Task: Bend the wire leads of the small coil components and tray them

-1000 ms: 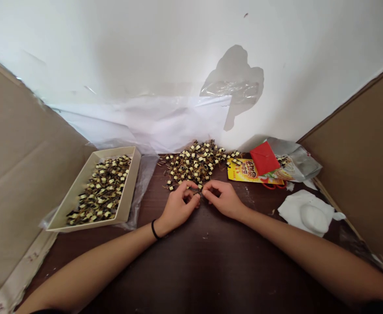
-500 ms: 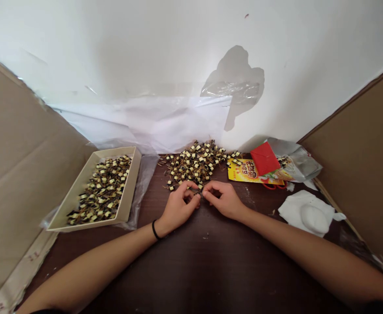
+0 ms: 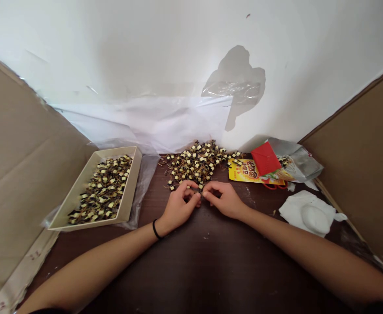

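Note:
My left hand (image 3: 180, 203), with a black band on the wrist, is closed in a pinch at the near edge of a pile (image 3: 196, 163). The pile is made of small black parts with pale yellow bands and thin copper-coloured wires, perhaps small coils. Opposite it, my right hand (image 3: 223, 198) pinches with thumb and forefinger. The fingertips of both hands almost meet above the dark table (image 3: 191, 261). Whatever lies between them is too small and too covered to make out.
On the left, a cream tray (image 3: 128, 192) of similar parts rests on clear plastic. To the right lie a yellow packet (image 3: 240, 171), a red piece (image 3: 265, 158), a silver bag (image 3: 304, 163), red handles (image 3: 274, 187) and white tissue (image 3: 306, 211). Cardboard walls (image 3: 358, 152) flank both sides.
My fingertips have shifted very slightly, and the right hand's pinch looks a little tighter. The tray, pile and packets stay where they were; the whole view has moved marginally.

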Demonstrator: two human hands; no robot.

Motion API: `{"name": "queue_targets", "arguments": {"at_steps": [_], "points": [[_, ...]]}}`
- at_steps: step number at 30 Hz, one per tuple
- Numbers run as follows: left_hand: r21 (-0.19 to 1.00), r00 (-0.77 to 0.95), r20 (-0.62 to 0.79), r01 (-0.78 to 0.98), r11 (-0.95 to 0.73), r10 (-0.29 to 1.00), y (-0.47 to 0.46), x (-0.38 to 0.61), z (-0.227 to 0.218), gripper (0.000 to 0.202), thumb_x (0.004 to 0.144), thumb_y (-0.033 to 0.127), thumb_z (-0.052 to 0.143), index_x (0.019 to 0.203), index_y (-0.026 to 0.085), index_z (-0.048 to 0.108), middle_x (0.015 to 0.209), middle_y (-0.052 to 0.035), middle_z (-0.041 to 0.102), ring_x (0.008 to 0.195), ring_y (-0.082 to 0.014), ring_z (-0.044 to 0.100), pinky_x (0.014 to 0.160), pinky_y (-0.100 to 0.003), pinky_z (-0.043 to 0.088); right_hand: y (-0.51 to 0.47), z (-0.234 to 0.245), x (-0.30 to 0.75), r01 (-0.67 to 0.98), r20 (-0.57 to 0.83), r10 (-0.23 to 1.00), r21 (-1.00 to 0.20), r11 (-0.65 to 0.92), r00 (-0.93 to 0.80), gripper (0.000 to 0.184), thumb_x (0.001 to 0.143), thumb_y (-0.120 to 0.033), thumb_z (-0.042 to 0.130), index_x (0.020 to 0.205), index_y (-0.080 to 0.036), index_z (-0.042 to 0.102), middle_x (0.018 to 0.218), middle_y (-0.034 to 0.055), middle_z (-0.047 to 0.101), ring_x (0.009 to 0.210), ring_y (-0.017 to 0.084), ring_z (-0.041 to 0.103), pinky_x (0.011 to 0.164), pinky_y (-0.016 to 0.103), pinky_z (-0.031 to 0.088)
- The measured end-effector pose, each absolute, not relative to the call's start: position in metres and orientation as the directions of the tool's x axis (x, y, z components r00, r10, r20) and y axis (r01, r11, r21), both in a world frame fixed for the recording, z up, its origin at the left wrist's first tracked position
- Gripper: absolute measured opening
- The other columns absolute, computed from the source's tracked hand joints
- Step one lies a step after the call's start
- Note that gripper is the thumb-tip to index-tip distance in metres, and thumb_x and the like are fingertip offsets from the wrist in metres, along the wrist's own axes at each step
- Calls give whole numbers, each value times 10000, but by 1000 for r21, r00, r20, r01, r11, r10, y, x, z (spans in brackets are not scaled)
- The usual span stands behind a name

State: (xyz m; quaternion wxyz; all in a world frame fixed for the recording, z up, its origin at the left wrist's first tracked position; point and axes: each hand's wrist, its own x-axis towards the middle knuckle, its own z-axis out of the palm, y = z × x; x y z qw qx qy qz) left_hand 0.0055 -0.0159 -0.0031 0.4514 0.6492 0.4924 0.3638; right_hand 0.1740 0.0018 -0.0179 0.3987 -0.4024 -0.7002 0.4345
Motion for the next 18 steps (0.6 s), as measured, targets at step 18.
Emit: {"name": "queue_targets", "arguments": {"at_steps": [18], "points": [[945, 367, 68, 273, -178, 928, -16, 3, -2, 201, 855, 292, 534, 990, 160, 467, 630, 16, 603, 618, -131, 590, 647, -251, 438, 4, -18, 176, 245, 205, 890, -914, 323, -408, 149, 803, -219, 521, 672, -161, 565, 597, -23, 556, 527, 88, 481, 527, 207, 386]]}}
